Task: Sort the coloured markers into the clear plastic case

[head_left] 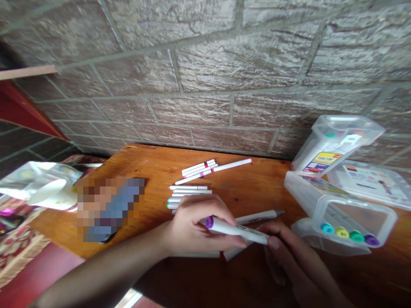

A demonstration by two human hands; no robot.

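Between my two hands is a white marker (236,231) with a purple end pointing left. My left hand (194,224) is closed around its purple-ended half. My right hand (290,252) pinches the other end between thumb and fingers. Right behind the hands, a white marker with a grey tip (261,217) lies on the wooden table (154,164). Below the held marker, a red-tipped marker (228,254) is partly covered. A row of white pens (189,188) sits behind my left hand, some of it hidden by that hand.
Farther back lies a slanted group of pens (201,170). On the right, a clear container (300,190) lies on its side with several coloured markers inside. Another clear container (321,162) stands behind it, beside a flat clear case (398,188). A white cup (51,194) is at left; a brick wall (208,111) borders the table.
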